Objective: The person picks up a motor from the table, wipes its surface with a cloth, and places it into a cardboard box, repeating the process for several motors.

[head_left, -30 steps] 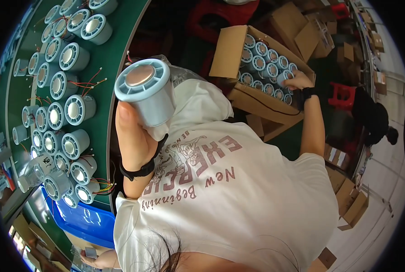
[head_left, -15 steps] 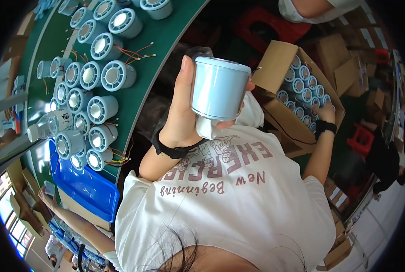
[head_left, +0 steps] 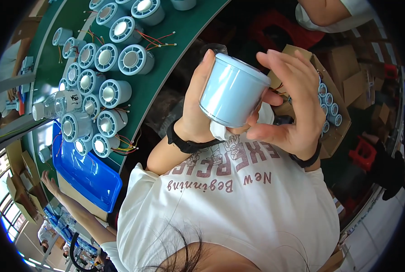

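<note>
Close, downward head-worn fisheye view

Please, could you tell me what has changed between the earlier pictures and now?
The right hand has left the open brown cardboard box and moved leftward; it now opens beside the light-blue plastic cylinder. The cylinder, first seen round end up front, now shows its side. Unchanged: the left hand still holds it.

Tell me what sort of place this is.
Probably a factory assembly or packing area: many matching light-blue cylindrical units sit on a green worktop, and an open cardboard box holds more of them.
</note>
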`<action>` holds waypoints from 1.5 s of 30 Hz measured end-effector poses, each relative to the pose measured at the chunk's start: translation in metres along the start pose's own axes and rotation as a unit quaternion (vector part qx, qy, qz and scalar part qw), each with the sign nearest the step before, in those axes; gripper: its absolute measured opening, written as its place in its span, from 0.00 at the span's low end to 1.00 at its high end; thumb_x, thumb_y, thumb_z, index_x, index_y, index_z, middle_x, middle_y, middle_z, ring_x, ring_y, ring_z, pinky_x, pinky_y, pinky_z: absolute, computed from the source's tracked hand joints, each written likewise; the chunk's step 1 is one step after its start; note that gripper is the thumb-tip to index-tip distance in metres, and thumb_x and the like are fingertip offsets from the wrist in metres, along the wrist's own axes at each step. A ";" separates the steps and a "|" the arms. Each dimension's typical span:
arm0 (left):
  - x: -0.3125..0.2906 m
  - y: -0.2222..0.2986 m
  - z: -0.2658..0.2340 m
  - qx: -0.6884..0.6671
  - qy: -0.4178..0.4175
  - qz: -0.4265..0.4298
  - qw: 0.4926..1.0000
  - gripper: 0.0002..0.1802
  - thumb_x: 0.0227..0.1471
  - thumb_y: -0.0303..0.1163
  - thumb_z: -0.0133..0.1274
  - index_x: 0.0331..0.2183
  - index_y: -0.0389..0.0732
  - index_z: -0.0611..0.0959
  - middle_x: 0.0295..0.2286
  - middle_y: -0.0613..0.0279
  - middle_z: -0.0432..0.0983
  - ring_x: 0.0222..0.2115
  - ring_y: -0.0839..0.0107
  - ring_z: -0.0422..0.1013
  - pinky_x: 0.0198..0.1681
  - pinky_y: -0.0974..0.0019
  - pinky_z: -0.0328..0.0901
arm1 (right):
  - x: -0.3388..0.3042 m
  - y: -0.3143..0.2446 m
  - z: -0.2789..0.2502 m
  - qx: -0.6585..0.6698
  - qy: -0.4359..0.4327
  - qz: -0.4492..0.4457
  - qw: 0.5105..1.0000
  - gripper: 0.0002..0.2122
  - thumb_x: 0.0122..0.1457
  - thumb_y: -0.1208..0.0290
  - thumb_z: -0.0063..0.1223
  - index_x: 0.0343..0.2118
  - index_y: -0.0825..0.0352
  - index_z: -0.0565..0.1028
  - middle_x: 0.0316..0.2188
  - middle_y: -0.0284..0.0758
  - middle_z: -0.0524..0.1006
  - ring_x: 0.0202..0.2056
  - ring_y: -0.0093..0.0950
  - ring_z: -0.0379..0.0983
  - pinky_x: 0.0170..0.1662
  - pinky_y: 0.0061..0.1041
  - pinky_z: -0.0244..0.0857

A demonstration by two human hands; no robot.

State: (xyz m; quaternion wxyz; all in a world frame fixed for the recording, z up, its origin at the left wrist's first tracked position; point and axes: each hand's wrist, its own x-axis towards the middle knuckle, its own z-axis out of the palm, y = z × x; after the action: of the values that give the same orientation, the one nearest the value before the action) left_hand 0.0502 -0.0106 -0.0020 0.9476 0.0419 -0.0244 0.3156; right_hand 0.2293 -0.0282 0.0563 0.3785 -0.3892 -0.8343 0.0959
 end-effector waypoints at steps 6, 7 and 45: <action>-0.036 0.024 -0.016 0.514 0.126 0.166 0.832 0.40 0.55 0.61 0.45 0.51 0.32 0.72 0.45 0.52 0.72 0.42 0.68 0.70 0.45 0.69 0.64 | 0.032 -0.002 0.016 0.024 -0.134 0.017 0.990 0.37 0.46 0.49 0.65 0.54 0.72 0.68 0.46 0.42 0.76 0.48 0.38 0.71 0.57 0.39 0.57; -0.044 0.027 -0.018 0.561 0.105 0.172 0.803 0.39 0.56 0.59 0.46 0.52 0.32 0.71 0.45 0.54 0.71 0.43 0.68 0.69 0.47 0.68 0.63 | 0.037 0.001 0.023 0.072 -0.156 0.016 0.985 0.36 0.44 0.51 0.67 0.53 0.71 0.69 0.46 0.41 0.76 0.47 0.38 0.71 0.56 0.38 0.58; -0.119 0.003 -0.030 0.626 0.503 0.381 0.458 0.34 0.54 0.27 0.55 0.61 0.42 0.63 0.23 0.64 0.70 0.24 0.76 0.65 0.29 0.74 0.62 | 0.100 -0.026 0.103 0.250 -0.278 0.001 0.928 0.33 0.46 0.85 0.60 0.58 0.67 0.62 0.53 0.41 0.62 0.45 0.29 0.70 0.39 0.22 0.72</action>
State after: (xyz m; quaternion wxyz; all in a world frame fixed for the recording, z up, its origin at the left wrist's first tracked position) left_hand -0.0464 -0.0761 -0.0405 0.3003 0.4450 0.6469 0.5416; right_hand 0.1005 0.0404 0.0528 0.2166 -0.2407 -0.8546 0.4059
